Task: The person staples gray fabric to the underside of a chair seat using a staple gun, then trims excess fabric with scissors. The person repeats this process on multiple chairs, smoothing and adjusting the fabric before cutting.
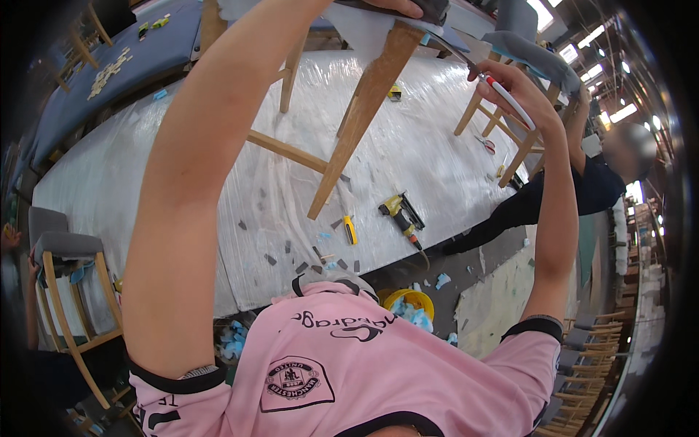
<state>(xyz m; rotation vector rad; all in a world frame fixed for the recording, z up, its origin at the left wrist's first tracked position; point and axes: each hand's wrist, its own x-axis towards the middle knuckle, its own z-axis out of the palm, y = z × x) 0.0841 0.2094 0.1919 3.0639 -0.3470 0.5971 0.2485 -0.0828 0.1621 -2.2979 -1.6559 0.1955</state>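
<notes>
A wooden chair frame (364, 109) with dark grey fabric (435, 10) at its top stands in front of me on the table. My left hand (397, 6) is at the upper edge of the view, its fingers on that fabric and partly cut off by the frame. In my right hand (513, 91) are scissors (513, 103) with red and white handles. Their thin blades point up and left, reaching the fabric's edge near the top of the chair leg. Some pale sheet material (357, 30) shows beside the wood.
Plastic film covers the table (291, 175). On it lie a staple gun (400, 215) with a hose, a yellow cutter (350, 229), more scissors (486, 145) and grey scraps. A yellow bucket (429, 301) holds blue foam. A co-worker (582, 175) stands right, beside another chair (524, 54).
</notes>
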